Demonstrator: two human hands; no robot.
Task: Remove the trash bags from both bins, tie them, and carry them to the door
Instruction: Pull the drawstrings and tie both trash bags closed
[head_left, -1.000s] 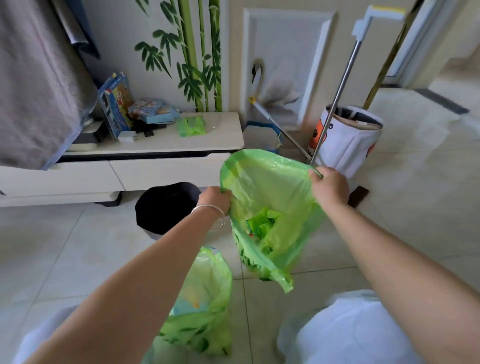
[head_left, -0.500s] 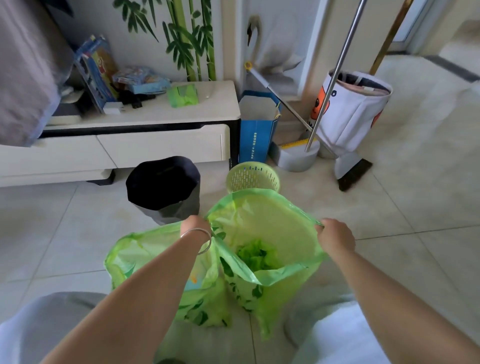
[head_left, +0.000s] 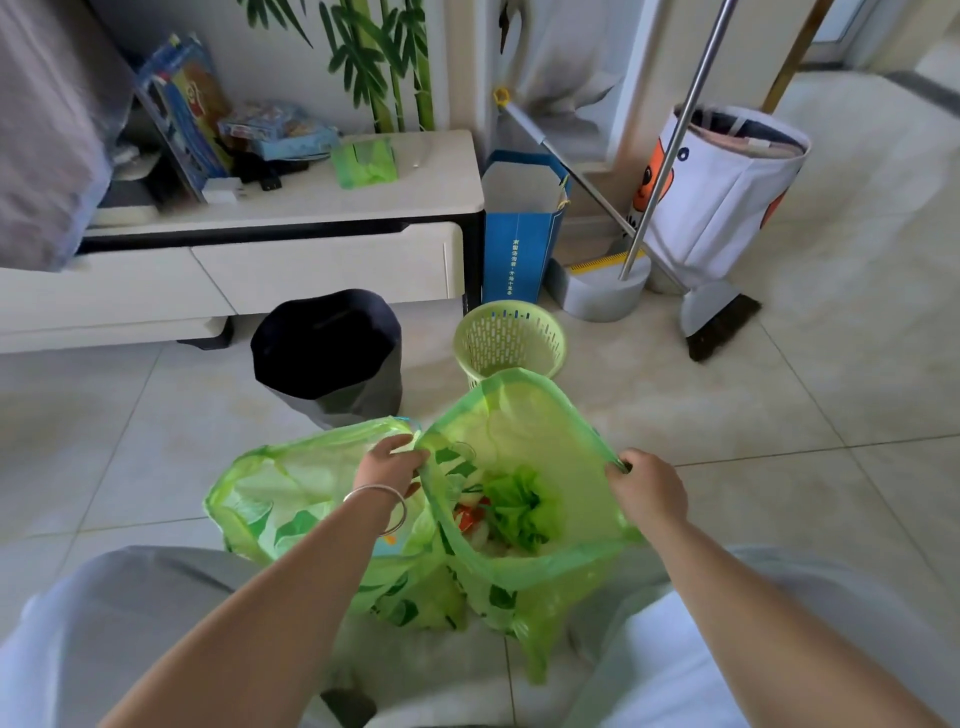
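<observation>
Pale floor tiles (head_left: 727, 395) run back to a low white cabinet (head_left: 291, 260) along the wall, with a bamboo mural behind it. On the floor in front of the cabinet stands a dark bin (head_left: 332, 353), and just to its right a light green slotted bin (head_left: 511, 340); neither shows a liner. Nearer the person, two green trash bags sit side by side on the tiles. The right bag (head_left: 524, 519) is held open at its rim: the left hand (head_left: 387, 465) pinches the rim's left edge, and the right hand (head_left: 647, 488) grips the right edge, fingers curled round the plastic. Leafy greens and something red lie inside it. The left bag (head_left: 280, 499) stands open just beside it, touching it, with no hand on it. A silver bracelet (head_left: 382, 506) circles the left wrist. By the wall to the right, a blue paper bag (head_left: 519, 249), a broom (head_left: 717, 322) and a white fabric hamper (head_left: 727, 192) stand near one another.
</observation>
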